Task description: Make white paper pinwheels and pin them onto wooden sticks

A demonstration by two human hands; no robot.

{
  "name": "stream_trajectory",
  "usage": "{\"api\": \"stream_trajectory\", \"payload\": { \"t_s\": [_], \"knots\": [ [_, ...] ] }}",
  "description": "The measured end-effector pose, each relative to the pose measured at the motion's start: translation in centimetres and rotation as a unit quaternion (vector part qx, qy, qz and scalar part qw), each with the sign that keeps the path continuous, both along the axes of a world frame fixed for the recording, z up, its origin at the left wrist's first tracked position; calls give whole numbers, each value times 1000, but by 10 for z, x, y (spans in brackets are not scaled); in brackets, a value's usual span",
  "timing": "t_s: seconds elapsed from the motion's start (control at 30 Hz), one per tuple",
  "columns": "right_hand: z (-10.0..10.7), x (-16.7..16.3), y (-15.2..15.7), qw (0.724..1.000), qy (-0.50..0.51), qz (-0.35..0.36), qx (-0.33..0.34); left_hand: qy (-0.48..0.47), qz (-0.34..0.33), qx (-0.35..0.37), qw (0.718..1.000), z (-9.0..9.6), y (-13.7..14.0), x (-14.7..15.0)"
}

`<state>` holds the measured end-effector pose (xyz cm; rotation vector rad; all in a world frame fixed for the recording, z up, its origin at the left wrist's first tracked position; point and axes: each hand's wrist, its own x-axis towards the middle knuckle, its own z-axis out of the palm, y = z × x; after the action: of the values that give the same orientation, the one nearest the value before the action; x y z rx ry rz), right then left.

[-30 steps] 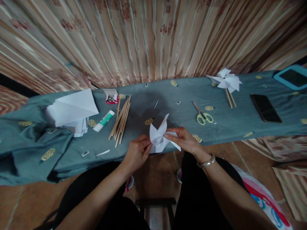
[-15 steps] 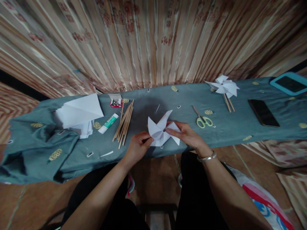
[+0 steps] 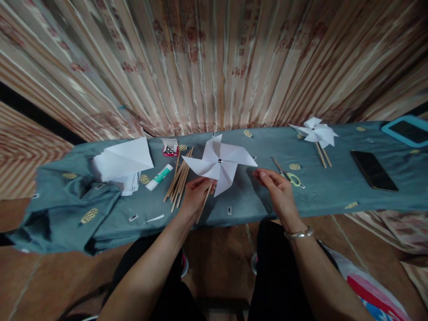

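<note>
A white paper pinwheel (image 3: 230,154) with a shiny round pin at its centre stands raised above the cloth. My left hand (image 3: 198,194) is closed round its thin wooden stick (image 3: 203,203), just below the blades. To the right of the blades, and apart from them, my right hand (image 3: 276,189) has its fingers loosely bent, with nothing seen in them. Just beyond that hand lie scissors with pale green handles (image 3: 294,179). Several wooden sticks (image 3: 175,189) lie in a bundle beside my left hand.
The cloth-covered table (image 3: 247,203) also carries white paper sheets (image 3: 123,156), a glue stick (image 3: 159,177) and a small red box of pins (image 3: 170,150). Towards the right lie finished pinwheels (image 3: 319,133), a black phone (image 3: 373,170) and a blue-framed tablet (image 3: 409,130). A curtain (image 3: 214,67) hangs behind.
The pinwheel has been lifted and turned, so its front pin and stick now show. My right hand has let go of it and moved right. My left hand now grips the stick.
</note>
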<state>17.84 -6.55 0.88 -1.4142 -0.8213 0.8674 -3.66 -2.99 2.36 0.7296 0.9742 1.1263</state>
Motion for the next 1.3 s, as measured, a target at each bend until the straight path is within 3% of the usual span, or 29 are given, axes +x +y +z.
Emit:
{"api": "stream_trajectory", "payload": {
  "t_s": [0.17, 0.27, 0.4, 0.57, 1.03, 1.3],
  "knots": [
    [1, -14, -7, 1000, -9, 15, -15, -66, 39, -51, 996, 9, 6, 8],
    [0, -33, -14, 994, -12, 103, -30, -84, 48, -58, 994, 11, 8, 12],
    [-3, -65, -24, 966, -12, 253, -58, -89, 51, -54, 993, 10, 11, 16],
    [-9, -90, -28, 942, 24, 331, -57, -89, 56, -47, 993, 10, 11, 22],
    [-10, -75, -22, 955, 0, 295, -41, -54, -16, -71, 996, 0, -3, 23],
    [-5, -59, -22, 959, -21, 279, -34, 1, -38, -27, 999, -12, -13, 26]
  ]
}}
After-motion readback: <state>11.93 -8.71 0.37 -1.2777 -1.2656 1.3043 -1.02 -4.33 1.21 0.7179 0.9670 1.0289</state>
